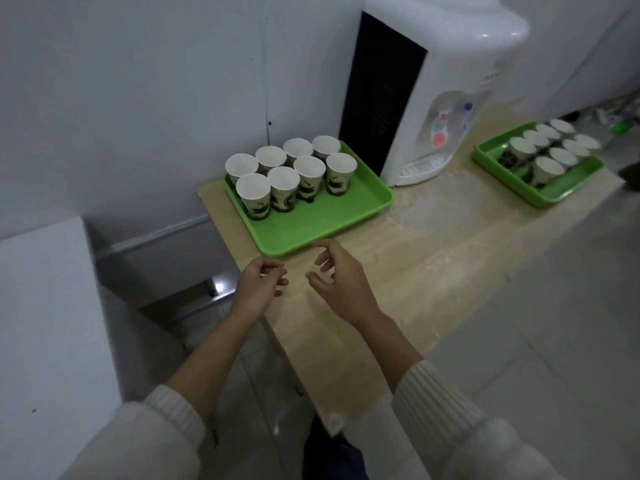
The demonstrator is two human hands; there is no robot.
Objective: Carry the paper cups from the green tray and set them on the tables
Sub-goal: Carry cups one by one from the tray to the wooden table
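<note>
Neatly ranked in two rows of four, eight paper cups [284, 178], white with dark green print, stand upright toward the back left of a green tray [322, 220] on a pale wooden table [433, 271], seen from the head camera. Just short of the tray's near edge, the left hand [259, 285] and right hand [341, 282] hover, fingers loosely curled and holding nothing. A white water dispenser [446, 98] stands beside the tray. Beyond it, a second green tray [575, 180] carries more cups [549, 166].
</note>
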